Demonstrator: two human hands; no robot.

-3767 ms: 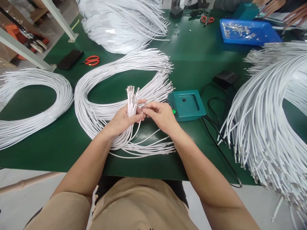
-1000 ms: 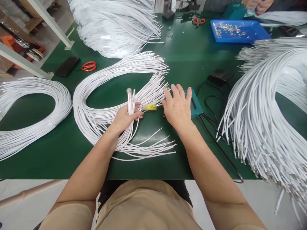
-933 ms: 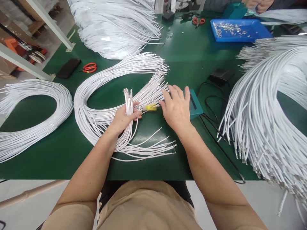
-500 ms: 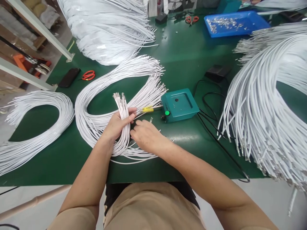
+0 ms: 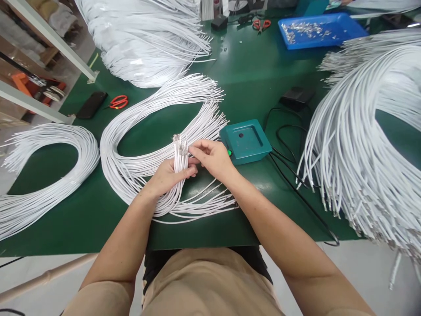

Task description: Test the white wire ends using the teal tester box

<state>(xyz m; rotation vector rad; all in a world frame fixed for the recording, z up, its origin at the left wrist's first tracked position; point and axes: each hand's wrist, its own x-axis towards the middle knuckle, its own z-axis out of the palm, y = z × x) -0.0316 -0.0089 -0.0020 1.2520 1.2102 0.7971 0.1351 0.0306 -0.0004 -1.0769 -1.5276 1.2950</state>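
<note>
My left hand point(image 5: 169, 176) is closed around a bundle of white wires point(image 5: 180, 163), whose metal-tipped ends point up above the thumb. The wires bend down below the hand and spread toward the right on the table. My right hand point(image 5: 215, 159) is pinched beside the upper ends of the bundle; what its fingertips hold is too small to make out. Just behind that hand sits a teal box point(image 5: 246, 141) with a shallow recess on top and a green button, partly covered by the fingers. A large curved bundle of white wires point(image 5: 112, 145) lies beyond my left hand.
More white wire bundles lie at the left point(image 5: 87, 149), the back point(image 5: 144, 39) and the right point(image 5: 332, 118). A blue tray point(image 5: 345, 30) holds small metal pieces. Red-handled scissors point(image 5: 118, 102), a black phone point(image 5: 92, 105) and black cables point(image 5: 296, 186) rest on the green table point(image 5: 82, 228).
My right hand has risen from the lower wires to the tips of the bundle. The left hand has shifted slightly right with the bundle. The yellow piece by the teal box is now hidden.
</note>
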